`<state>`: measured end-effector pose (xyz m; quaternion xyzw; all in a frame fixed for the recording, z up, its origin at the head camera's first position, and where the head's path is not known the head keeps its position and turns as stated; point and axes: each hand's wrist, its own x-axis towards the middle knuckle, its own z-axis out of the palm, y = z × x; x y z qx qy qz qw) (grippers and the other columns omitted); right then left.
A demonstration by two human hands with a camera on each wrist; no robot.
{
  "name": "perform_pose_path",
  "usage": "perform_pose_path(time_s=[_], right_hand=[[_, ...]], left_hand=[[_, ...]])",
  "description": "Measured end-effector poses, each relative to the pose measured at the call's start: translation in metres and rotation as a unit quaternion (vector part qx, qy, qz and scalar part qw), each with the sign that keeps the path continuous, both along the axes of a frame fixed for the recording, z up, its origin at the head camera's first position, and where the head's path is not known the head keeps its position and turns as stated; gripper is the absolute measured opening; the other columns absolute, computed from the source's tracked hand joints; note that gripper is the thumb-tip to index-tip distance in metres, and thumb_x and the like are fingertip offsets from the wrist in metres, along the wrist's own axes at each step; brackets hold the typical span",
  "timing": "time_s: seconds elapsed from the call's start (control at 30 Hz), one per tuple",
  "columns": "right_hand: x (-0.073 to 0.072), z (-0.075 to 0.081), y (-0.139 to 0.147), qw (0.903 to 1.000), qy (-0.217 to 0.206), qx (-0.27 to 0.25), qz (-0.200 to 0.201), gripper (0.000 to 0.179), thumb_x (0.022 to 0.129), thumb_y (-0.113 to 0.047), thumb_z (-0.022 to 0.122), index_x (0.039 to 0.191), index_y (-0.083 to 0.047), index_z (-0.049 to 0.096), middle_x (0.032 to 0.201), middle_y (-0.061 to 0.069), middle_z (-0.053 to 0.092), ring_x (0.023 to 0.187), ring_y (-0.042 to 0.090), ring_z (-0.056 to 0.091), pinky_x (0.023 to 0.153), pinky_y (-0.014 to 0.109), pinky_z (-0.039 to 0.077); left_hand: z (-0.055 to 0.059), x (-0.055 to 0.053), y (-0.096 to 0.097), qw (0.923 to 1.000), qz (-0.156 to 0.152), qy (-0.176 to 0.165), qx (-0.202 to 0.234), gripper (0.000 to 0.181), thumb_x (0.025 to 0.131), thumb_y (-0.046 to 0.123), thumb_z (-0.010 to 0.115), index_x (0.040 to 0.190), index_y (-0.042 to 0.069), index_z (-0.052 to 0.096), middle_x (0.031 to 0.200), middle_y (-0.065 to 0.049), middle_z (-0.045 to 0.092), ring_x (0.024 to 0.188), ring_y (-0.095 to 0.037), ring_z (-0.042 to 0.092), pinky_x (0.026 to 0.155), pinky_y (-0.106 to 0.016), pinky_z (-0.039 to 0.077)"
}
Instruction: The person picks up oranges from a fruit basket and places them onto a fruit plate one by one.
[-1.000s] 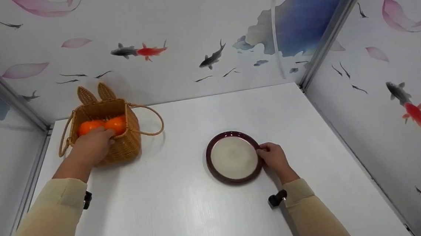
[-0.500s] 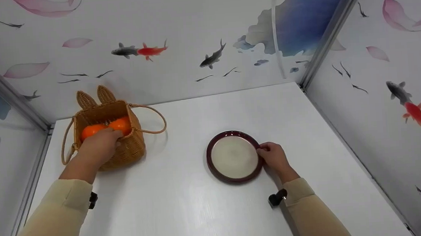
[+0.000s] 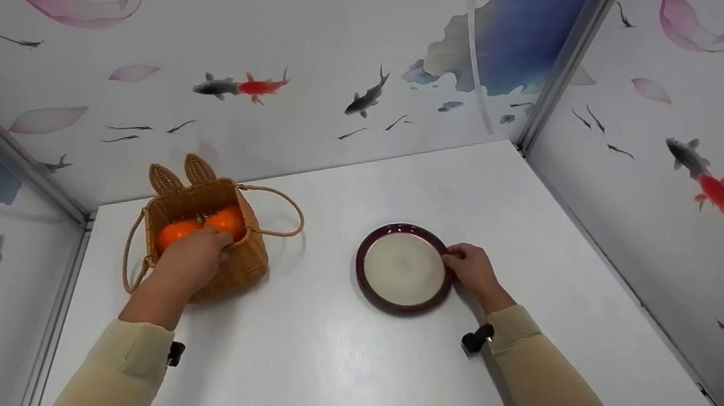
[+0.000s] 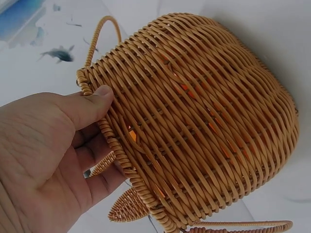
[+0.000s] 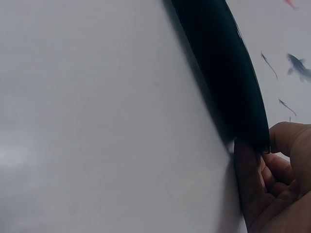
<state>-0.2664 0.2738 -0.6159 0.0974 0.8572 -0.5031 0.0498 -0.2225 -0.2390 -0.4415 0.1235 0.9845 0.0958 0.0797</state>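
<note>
My left hand (image 3: 193,260) grips the near rim of a woven wicker basket (image 3: 246,262) with two ear shapes at its back. In the left wrist view the thumb presses the outside of the basket wall (image 4: 194,107) while the fingers reach inside over the rim. Two orange round fruits (image 3: 226,222), perhaps oranges or tangerines, lie in the basket, partly covered by that hand. To the right, my right hand (image 3: 474,275) pinches the right rim of a round plate (image 3: 403,270), cream with a dark maroon border. The right wrist view has the thumb above the plate's edge (image 5: 223,73) and fingers beneath.
A white table (image 3: 323,371) carries both things. White panels with painted fish and petals enclose it at the back (image 3: 318,123) and both sides. One looped handle (image 3: 283,212) sticks out from the basket toward the plate. A small black device (image 3: 477,340) sits at the right wrist.
The left hand has moved the basket to the right and slightly nearer, with the fruits inside it. The right hand and the plate have stayed in place.
</note>
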Motion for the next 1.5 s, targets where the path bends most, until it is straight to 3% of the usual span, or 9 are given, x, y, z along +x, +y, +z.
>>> perform_pose_path(time_s=[0.2, 0.5, 0.83, 1.33, 1.5], right_hand=[[0.000, -0.003, -0.001, 1.0000, 0.007, 0.005, -0.003, 0.026, 0.099, -0.016, 0.066, 0.118, 0.002, 0.070, 0.100, 0.011, 0.070, 0.077, 0.012, 0.061, 0.065, 0.023, 0.051], [0.001, -0.002, -0.001, 0.9998, 0.013, 0.011, -0.006, 0.026, 0.099, -0.017, 0.066, 0.118, 0.000, 0.071, 0.101, 0.012, 0.070, 0.083, 0.015, 0.062, 0.069, 0.023, 0.052], [0.000, -0.004, -0.001, 0.9997, 0.018, 0.015, -0.002, 0.026, 0.100, -0.019, 0.066, 0.118, -0.001, 0.072, 0.101, 0.010, 0.069, 0.086, 0.016, 0.062, 0.072, 0.023, 0.051], [0.000, -0.007, -0.001, 0.9999, -0.005, -0.002, -0.010, 0.029, 0.101, -0.021, 0.065, 0.123, -0.003, 0.070, 0.110, 0.013, 0.069, 0.093, 0.020, 0.063, 0.075, 0.025, 0.053], [0.000, -0.008, 0.000, 0.9999, 0.001, 0.004, -0.016, 0.028, 0.102, -0.020, 0.064, 0.123, -0.003, 0.070, 0.109, 0.014, 0.069, 0.092, 0.020, 0.063, 0.075, 0.024, 0.053]], left_hand=[[-0.001, 0.010, 0.012, 0.9999, -0.006, 0.005, 0.007, 0.009, 0.099, 0.012, 0.068, 0.109, 0.010, 0.067, 0.094, -0.009, 0.064, 0.087, -0.029, 0.059, 0.085, -0.053, 0.059], [-0.008, 0.022, 0.024, 0.9983, -0.028, 0.051, -0.004, 0.008, 0.097, 0.008, 0.069, 0.105, 0.007, 0.068, 0.096, -0.011, 0.067, 0.090, -0.032, 0.063, 0.086, -0.054, 0.059], [-0.013, 0.039, 0.034, 0.9966, -0.021, 0.079, -0.005, 0.016, 0.096, 0.010, 0.072, 0.111, 0.005, 0.071, 0.097, -0.012, 0.067, 0.091, -0.031, 0.063, 0.084, -0.051, 0.061], [-0.027, 0.068, 0.055, 0.9923, 0.009, 0.123, 0.007, 0.019, 0.092, 0.004, 0.075, 0.111, 0.005, 0.074, 0.099, -0.011, 0.069, 0.089, -0.029, 0.062, 0.083, -0.046, 0.061], [-0.027, 0.075, 0.062, 0.9904, 0.012, 0.137, 0.010, 0.018, 0.090, 0.000, 0.075, 0.107, 0.005, 0.075, 0.097, -0.010, 0.070, 0.087, -0.028, 0.061, 0.080, -0.044, 0.060]])
